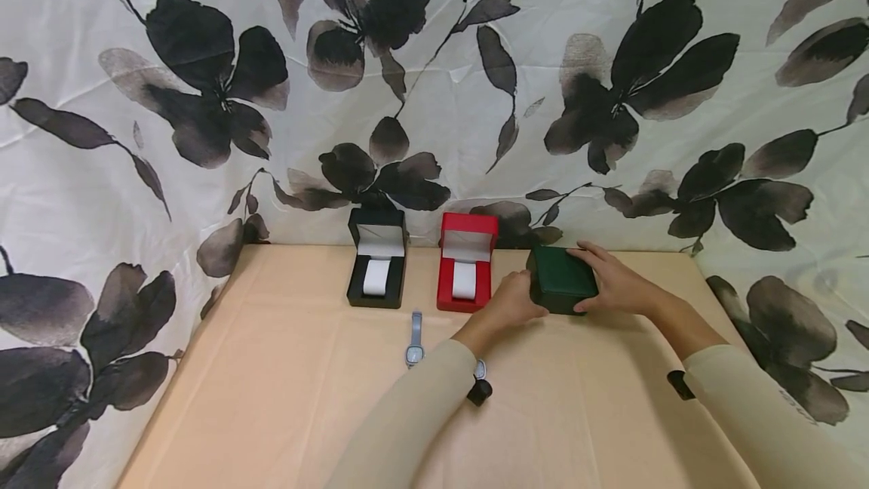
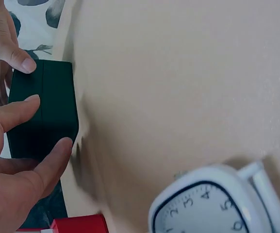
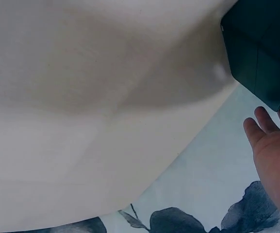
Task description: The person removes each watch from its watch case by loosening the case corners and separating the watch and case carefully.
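A closed dark green watch box (image 1: 563,278) is at the right of the table, with a hand on either side. My left hand (image 1: 511,299) holds its left side. In the left wrist view the left thumb and fingers span the green box's front corner. My right hand (image 1: 623,283) holds the right side, fingers at the back edge and thumb low in front. A faint seam runs around the box below its lid. Left of it stands an open red watch box (image 1: 444,278) with a white cushion (image 1: 465,281) inside.
An open black watch box (image 1: 395,294) with a white cushion (image 1: 376,278) stands farther left. A light blue watch (image 1: 415,338) lies in front. Another watch (image 1: 480,370) is partly hidden by the left sleeve. Floral cloth (image 1: 475,134) hangs behind the table (image 1: 292,368).
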Demonstrator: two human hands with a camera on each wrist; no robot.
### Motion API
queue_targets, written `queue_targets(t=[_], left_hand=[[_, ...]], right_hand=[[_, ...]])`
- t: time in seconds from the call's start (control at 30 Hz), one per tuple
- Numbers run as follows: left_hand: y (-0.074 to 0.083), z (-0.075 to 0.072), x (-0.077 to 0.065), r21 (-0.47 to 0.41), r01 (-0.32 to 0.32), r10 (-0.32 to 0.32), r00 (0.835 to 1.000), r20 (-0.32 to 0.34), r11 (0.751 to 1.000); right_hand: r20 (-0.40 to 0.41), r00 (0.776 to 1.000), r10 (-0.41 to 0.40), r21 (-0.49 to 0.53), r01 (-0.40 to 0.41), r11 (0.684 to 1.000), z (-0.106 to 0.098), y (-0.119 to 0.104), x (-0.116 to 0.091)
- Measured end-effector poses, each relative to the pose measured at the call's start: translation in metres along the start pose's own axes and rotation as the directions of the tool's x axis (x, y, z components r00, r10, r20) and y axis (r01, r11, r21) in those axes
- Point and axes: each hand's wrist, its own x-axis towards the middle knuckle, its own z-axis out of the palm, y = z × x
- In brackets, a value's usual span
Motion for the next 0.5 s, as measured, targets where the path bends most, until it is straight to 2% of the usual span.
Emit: queue_targets(t=[0.23, 0.37, 0.5], left_hand=[[-0.002, 0.005, 0.004, -0.048, 0.030, -0.030, 1.000, 0.000, 0.998], [-0.004, 0.009, 0.005, -0.091, 0.069, -0.068, 0.998, 0.011, 0.993], [-0.005, 0.015, 0.008, -0.100, 0.092, -0.093, 0.996, -0.006, 0.991]], right_hand=[[0.000, 1.000, -0.002, 0.018, 0.002, 1.000, 0.001, 0.001, 0.001], [0.013, 1.000, -0.015, 0.003, 0.015, 1.000, 0.001, 0.001, 0.001], [0.021, 1.000, -0.022, -0.020, 0.023, 1.000, 0.002, 0.001, 0.000]])
